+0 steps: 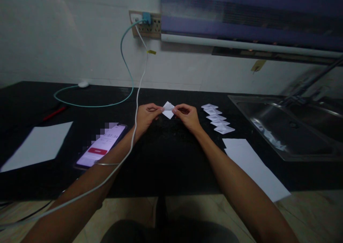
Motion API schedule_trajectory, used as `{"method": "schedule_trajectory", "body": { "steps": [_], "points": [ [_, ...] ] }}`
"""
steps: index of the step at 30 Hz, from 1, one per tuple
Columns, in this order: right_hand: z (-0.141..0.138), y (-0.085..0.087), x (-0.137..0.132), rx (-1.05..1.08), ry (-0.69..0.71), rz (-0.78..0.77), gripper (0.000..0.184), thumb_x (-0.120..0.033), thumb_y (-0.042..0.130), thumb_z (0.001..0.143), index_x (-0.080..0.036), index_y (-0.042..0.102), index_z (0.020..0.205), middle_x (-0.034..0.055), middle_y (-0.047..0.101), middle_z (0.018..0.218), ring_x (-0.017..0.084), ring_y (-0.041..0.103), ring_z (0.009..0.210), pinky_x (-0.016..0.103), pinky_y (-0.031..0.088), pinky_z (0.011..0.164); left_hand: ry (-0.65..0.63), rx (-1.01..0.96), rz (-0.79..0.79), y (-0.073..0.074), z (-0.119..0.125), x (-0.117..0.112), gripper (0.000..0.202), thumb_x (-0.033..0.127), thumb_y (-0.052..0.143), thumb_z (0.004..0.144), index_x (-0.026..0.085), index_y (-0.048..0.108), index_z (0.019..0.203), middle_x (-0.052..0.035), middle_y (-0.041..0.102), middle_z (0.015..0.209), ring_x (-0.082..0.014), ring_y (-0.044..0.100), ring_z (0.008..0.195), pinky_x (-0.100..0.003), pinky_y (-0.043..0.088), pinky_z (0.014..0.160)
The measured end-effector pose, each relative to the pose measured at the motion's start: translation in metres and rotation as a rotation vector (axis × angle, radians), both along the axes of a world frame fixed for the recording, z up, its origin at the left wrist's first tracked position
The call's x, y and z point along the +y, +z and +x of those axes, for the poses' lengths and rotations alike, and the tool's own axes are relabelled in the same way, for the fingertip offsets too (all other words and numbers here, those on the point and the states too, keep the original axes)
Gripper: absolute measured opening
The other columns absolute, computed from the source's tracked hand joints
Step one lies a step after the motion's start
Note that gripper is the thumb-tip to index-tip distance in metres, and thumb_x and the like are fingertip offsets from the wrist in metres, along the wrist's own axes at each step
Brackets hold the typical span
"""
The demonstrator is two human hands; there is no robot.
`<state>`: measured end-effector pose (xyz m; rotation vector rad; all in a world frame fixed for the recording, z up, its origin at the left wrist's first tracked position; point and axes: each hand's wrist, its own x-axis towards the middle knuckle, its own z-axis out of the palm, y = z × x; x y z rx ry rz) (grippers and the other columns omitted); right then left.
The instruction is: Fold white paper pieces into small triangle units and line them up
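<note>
Paper (168, 111): small white diamond with a crease line across the middle, looks folded; held between the hands, over or on the black counter (171, 153), ahead of the wearer. Resting or lifted, cannot tell.
Left hand (148, 117): thumb and finger pinched together on the paper's left corner.
Right hand (188, 116): thumb and fingertip pinched on the right corner; other fingers curled.
Handling: probably very light; thin, bendy, a bit stiffer where layers double. Likely creases or tears if pulled hard, may slide on a smooth top.
Where to hold: side corners, light fingertip pinch, as now; flat fingertip along an edge should also do.
Folded pieces (215, 117): overlapping row, right of the right hand, near the sink (270, 156).
Right sheets (253, 166): white, nearer the wearer than the row, beside the right forearm.
Left sheet (40, 144): flat, far left.
Phone (98, 151): lit, beside the left forearm.
Cord (137, 102): white, crosses over the left forearm.
</note>
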<state>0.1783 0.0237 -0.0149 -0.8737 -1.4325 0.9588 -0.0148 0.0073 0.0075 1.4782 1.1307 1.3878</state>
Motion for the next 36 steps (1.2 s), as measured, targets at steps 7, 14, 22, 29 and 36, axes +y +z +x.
{"method": "schedule_trajectory", "body": {
  "steps": [7,14,22,29,36],
  "points": [
    [-0.001,0.003,0.0,-0.035,-0.044,0.062,0.029,-0.048,0.079,0.074,-0.021,0.069,0.079,0.0029,0.069,0.082,0.018,0.064,0.079,0.032,0.054,0.071,-0.072,0.037,0.026,-0.004,0.0,0.003,0.024,0.034,0.074,0.077,0.017,0.066,0.091,0.0005,0.064,0.062,-0.0093,0.052,0.049,-0.022,0.037,0.048],
    [-0.004,0.005,-0.002,0.05,-0.03,0.033,0.028,-0.043,0.081,0.072,-0.022,0.067,0.085,-0.0001,0.067,0.076,0.015,0.062,0.071,0.029,0.052,0.066,-0.107,-0.042,-0.004,-0.008,0.0,0.008,0.056,0.038,0.079,0.073,0.017,0.058,0.119,-0.0056,0.073,0.086,-0.0115,0.061,0.059,-0.022,0.044,0.053],
    [-0.004,0.006,-0.005,0.024,0.0,0.012,0.031,-0.046,0.08,0.073,-0.022,0.069,0.09,0.001,0.07,0.078,0.016,0.065,0.073,0.031,0.053,0.068,-0.345,0.145,-0.053,-0.004,0.008,0.001,0.047,0.06,0.057,0.09,0.016,0.067,0.078,-0.0055,0.068,0.064,-0.0116,0.057,0.053,-0.022,0.037,0.047],
    [-0.003,0.002,-0.001,0.024,0.043,-0.031,0.036,-0.05,0.081,0.07,-0.023,0.072,0.092,0.0031,0.074,0.086,0.017,0.067,0.076,0.03,0.053,0.065,-0.362,0.165,-0.006,-0.008,0.006,0.003,0.046,0.06,0.054,0.093,0.017,0.067,0.082,-0.0039,0.066,0.063,-0.0124,0.057,0.054,-0.023,0.038,0.05],
    [-0.001,0.004,-0.001,0.041,0.006,-0.103,0.04,-0.046,0.086,0.063,-0.02,0.073,0.09,0.0019,0.074,0.075,0.016,0.066,0.066,0.03,0.053,0.064,-0.425,0.145,-0.013,-0.011,0.005,0.005,0.048,0.061,0.057,0.09,0.016,0.066,0.078,-0.0048,0.067,0.067,-0.0124,0.06,0.058,-0.022,0.04,0.051]
  ]
}}
